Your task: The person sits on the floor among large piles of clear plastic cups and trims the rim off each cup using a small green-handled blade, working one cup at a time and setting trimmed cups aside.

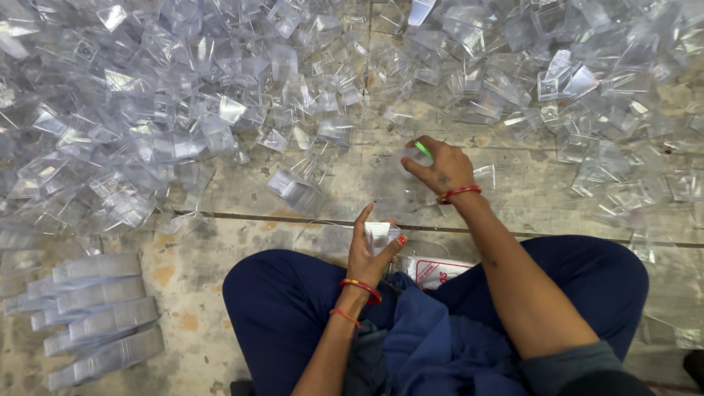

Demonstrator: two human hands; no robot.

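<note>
- Sitting cross-legged on a worn stone floor (220, 293), I look down past my dark blue trousers at pale slabs blotched with ochre stains and split by a dark joint running left to right just ahead of my knees.
- At far left, beside my knee, lie five nested stacks of clear plastic trays (95, 319), laid side by side in a slanted row.
- Above them, a deep heap of loose clear plastic pieces (147, 110) covers the upper left of the floor, glinting and overlapping so I cannot tell one from the next.
- One clear plastic box (295, 192) lies alone on bare stone, near the heap's edge and apart from both hands.
- My left hand (370, 253) is raised above my lap, fingers and thumb clamped on a small clear plastic piece (380, 236); red bangles circle that wrist.
- Under that hand, on my lap, sits a crumpled clear bag with red print (433, 271), resting on blue cloth.
- My right hand (438, 167) reaches forward onto the bare patch of floor, fingers curled together around another clear piece (412, 163) that is hard to make out, with a green-tipped nail showing.
- Further right, a second spread of clear plastic pieces (587, 88) fills the upper right and trails down past my right knee.
</note>
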